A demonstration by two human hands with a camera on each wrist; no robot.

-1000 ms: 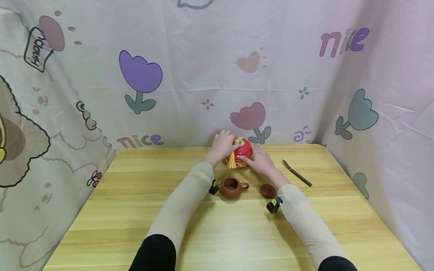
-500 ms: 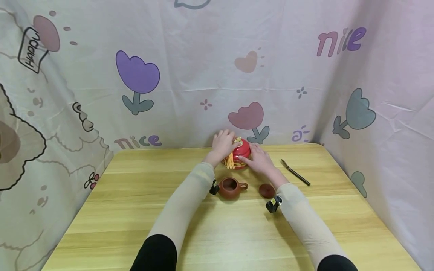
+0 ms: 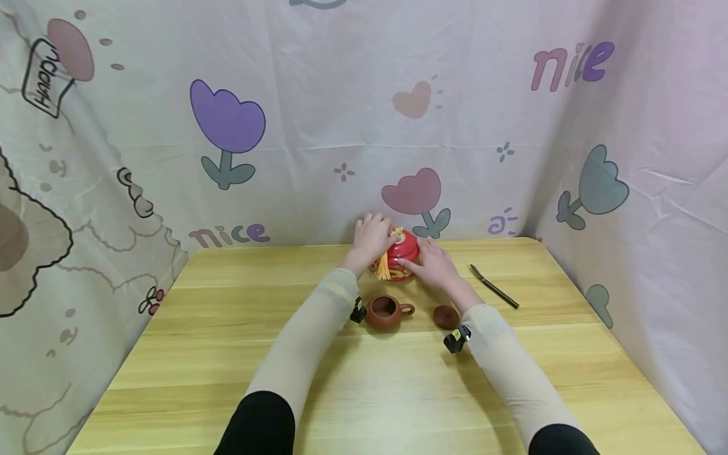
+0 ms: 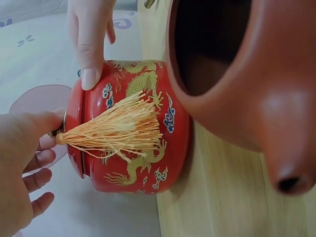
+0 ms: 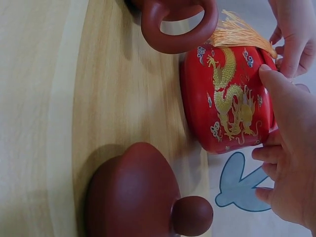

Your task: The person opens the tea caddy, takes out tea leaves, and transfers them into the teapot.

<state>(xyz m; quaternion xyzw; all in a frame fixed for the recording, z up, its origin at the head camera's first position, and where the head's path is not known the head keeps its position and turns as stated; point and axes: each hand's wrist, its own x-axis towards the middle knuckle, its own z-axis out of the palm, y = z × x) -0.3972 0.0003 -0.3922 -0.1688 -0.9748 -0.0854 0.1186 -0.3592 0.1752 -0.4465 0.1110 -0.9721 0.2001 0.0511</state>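
Note:
A red lidded jar [image 3: 406,251] with gold dragons and an orange tassel [image 4: 121,131] stands upright at the back of the table. My left hand [image 3: 372,242] pinches the knob on its lid [image 4: 75,118], where the tassel hangs. My right hand [image 5: 296,133] grips the jar's right side near the lid, thumb on the front and fingers reaching behind. The lid sits on the jar; whether it is slightly raised, I cannot tell. Before the jar is a brown clay teapot [image 3: 382,322], uncovered, its spout [image 4: 289,148] showing in the left wrist view.
The round teapot lid [image 3: 446,317] lies on the table right of the pot, close to my right wrist. Farther right lies a slim dark pen-like tool [image 3: 493,287]. A printed cloth [image 3: 318,189] hangs right behind the wooden table [image 3: 398,398].

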